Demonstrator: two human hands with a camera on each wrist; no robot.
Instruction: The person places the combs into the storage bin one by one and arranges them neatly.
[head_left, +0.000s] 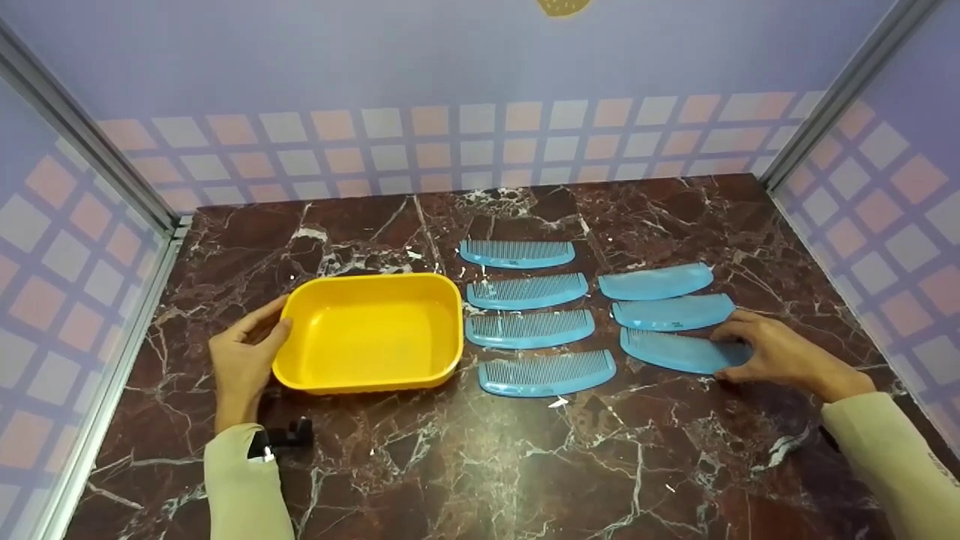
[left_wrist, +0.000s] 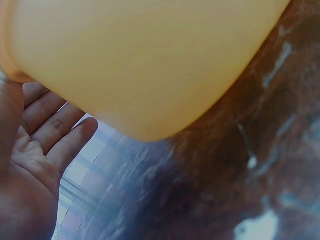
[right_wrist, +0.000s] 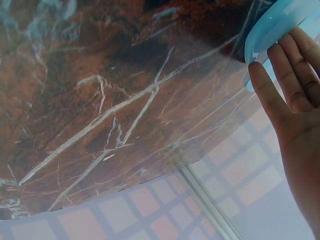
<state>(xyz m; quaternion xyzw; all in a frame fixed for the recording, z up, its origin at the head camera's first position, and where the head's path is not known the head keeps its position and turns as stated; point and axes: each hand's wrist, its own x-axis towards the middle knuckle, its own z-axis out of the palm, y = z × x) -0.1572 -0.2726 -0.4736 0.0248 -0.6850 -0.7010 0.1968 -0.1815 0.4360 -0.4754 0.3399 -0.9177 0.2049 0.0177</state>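
Observation:
My left hand (head_left: 244, 352) rests against the left end of a yellow plastic basin (head_left: 367, 388), thumb by the rim and fingers fairly straight along the outer wall. The wrist camera shows that basin wall (left_wrist: 140, 65) from outside, with fingertips (left_wrist: 90, 127) beside it. On the right, my right hand (head_left: 772, 349) pinches the right end of a light blue comb (head_left: 675, 352), the nearest of three in a column. Its fingertips (right_wrist: 257, 70) lie along the comb's edge (right_wrist: 270, 25). Just behind are a second comb (head_left: 671, 313) and a third comb (head_left: 656, 282).
Several more blue combs lie in a column between basin and right hand, from the far comb (head_left: 517, 255) to the near comb (head_left: 547, 375), teeth facing away. Everything stands on a dark red marbled tabletop (head_left: 480, 465). Tiled-pattern walls (head_left: 480, 142) enclose the back and sides.

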